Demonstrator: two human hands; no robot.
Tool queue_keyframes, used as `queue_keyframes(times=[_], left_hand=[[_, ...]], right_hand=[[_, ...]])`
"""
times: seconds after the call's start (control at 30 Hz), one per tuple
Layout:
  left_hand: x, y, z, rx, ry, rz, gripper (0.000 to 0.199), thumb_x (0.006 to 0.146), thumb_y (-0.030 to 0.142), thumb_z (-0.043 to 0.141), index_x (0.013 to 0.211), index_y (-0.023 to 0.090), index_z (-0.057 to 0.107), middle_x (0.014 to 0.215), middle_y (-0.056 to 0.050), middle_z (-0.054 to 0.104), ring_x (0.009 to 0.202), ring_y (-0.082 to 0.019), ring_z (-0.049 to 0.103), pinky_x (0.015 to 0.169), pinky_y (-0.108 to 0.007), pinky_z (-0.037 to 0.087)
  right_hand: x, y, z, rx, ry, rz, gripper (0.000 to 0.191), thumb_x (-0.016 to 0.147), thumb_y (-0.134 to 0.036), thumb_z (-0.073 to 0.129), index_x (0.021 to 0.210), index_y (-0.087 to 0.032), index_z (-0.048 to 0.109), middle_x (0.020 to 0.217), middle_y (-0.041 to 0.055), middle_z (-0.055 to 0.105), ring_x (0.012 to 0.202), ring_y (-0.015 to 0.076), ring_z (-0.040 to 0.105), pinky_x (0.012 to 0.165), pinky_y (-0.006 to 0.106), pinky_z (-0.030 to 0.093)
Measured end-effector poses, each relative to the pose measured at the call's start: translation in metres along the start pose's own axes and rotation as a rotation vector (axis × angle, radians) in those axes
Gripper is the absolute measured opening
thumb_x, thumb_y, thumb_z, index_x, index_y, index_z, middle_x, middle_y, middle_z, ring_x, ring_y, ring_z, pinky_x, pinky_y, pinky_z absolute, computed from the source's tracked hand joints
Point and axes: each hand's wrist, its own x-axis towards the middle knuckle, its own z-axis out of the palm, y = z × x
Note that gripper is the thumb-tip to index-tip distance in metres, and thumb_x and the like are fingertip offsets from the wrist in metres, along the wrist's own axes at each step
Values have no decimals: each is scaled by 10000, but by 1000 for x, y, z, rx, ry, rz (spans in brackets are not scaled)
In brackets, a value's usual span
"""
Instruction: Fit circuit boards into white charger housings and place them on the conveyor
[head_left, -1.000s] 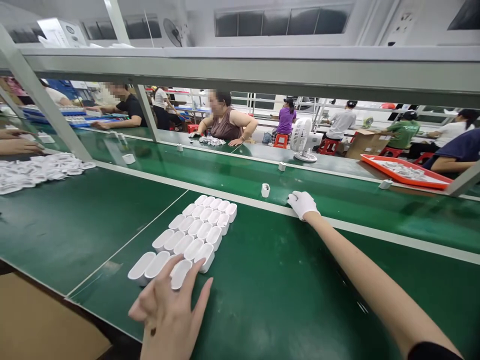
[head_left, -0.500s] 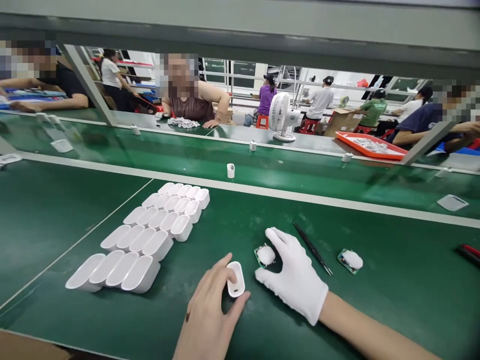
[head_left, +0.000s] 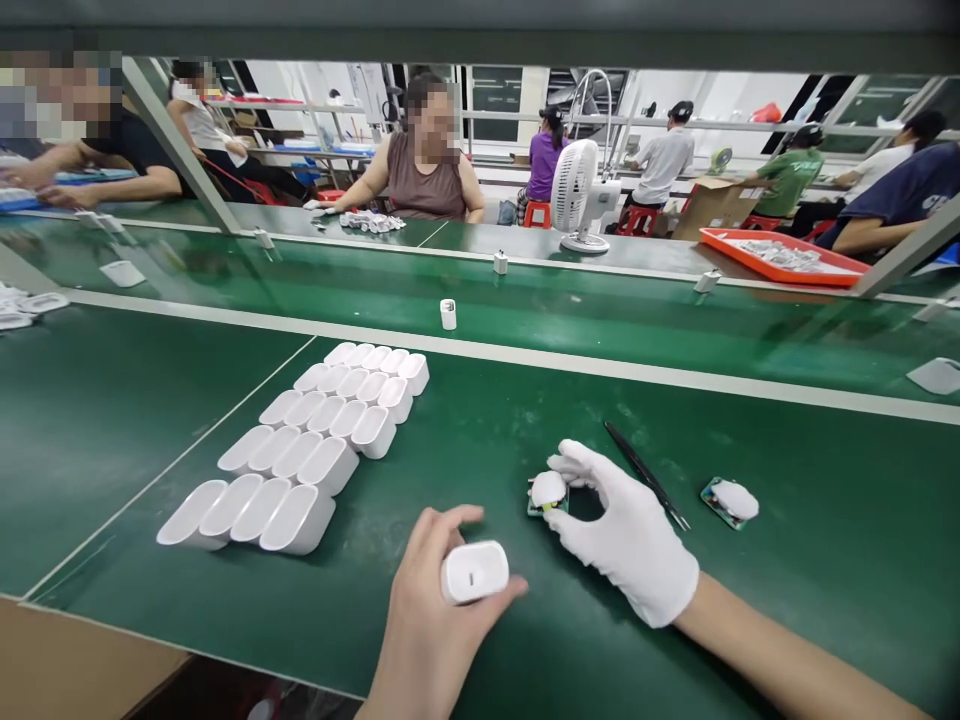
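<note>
My left hand [head_left: 439, 610], bare, holds a white plastic charger housing [head_left: 475, 572] between thumb and fingers. The housing is tilted, and a small slot shows in its face. White cotton covers my right hand [head_left: 626, 525]; its thumb and fingertips close around the edges of a small green circuit board [head_left: 535, 510] topped by a white rounded lump. Behind that hand lie black tweezers [head_left: 645, 474]. Farther right rests a second circuit board [head_left: 731, 502] with a similar white lump.
Rows of white housings [head_left: 298, 515] stand on the green bench at left. Beyond a pale rail, a green belt carries a small white charger [head_left: 448, 314]. Across it are a white fan [head_left: 577, 195], a red-orange tray [head_left: 780, 258] of white parts, and a seated co-worker [head_left: 427, 175].
My left hand has turned the housing, so its slotted face points toward me. My right fingers have closed in on the circuit board, which now sits tilted. The view has shifted slightly.
</note>
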Motion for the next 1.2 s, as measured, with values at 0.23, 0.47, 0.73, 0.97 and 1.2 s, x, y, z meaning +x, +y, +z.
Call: queue_keyframes(times=[0.23, 0.47, 0.73, 0.97, 1.2], left_hand=[[-9, -8, 3, -127, -61, 330, 431, 901, 182, 441, 1310, 316, 471, 1188, -64, 580, 1079, -209, 584, 879, -317, 488], [-19, -3, -1, -76, -160, 296, 564, 959, 216, 343, 1463, 364, 138, 1359, -108, 358, 1208, -240, 484, 908, -355, 494], [-18, -5, 2, -55, -135, 405, 438, 944, 130, 293, 1332, 329, 335, 1337, -96, 352, 1258, -232, 433, 908, -314, 495], [-17, -11, 7, -15, -83, 476, 416, 937, 111, 294, 1297, 299, 385, 1306, -101, 388, 1236, -223, 452, 937, -308, 466], [-15, -13, 5, -164, -118, 498, 343, 935, 158, 367, 1249, 291, 401, 1273, -90, 435, 1207, -212, 470, 978, -319, 433]], right_hand=[[-42, -31, 4, 255, 131, -221, 699, 655, -92, 647, 1278, -352, 465, 974, 27, 664, 874, 218, 674, 732, 375, 600], [-39, -53, -6, 49, 38, -705, 479, 721, -1, 578, 1107, -271, 487, 818, -20, 664, 746, 137, 635, 707, 259, 544], [-29, -52, -8, -86, -30, -863, 149, 861, -84, 506, 881, -229, 481, 722, -13, 612, 653, 118, 567, 635, 245, 495], [-33, -55, -9, -339, 16, -902, 154, 960, -199, 403, 961, -205, 557, 858, 27, 685, 794, 138, 622, 679, 232, 504], [-32, -62, -23, -286, -330, -718, 390, 1007, -315, 245, 921, -214, 612, 794, 21, 654, 656, 123, 578, 580, 233, 461]])
